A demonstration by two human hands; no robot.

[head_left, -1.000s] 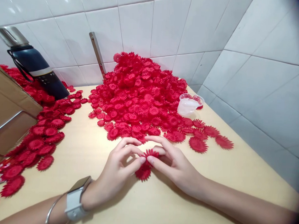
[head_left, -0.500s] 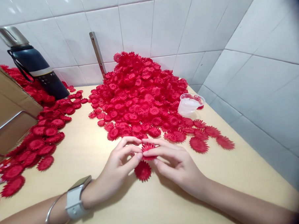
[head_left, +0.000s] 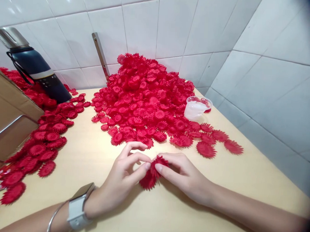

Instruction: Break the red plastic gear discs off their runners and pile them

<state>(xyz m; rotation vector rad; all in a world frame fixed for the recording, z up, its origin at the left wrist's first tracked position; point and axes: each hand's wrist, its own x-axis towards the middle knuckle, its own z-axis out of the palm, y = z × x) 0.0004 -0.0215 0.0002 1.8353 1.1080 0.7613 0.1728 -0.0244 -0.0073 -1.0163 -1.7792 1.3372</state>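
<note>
Frame left: one bottle (head_left: 35,64), box (head_left: 11,106), watch (head_left: 77,210), bangle (head_left: 52,217); lower centre: two hands (head_left: 120,174); right: one cup (head_left: 195,111); discs (head_left: 145,98) uncountable.

Bright light, right edge seemingly blurry

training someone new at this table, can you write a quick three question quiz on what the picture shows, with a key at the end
1. Which wrist wears the watch?
2. True or false: in the picture, the dark blue bottle is to the right of the large red pile.
3. What does the right hand hold?
A) a clear cup
B) a red toothed disc
C) a cardboard box

Key:
1. The left wrist.
2. False: the bottle is to the left of the pile.
3. B.
</note>
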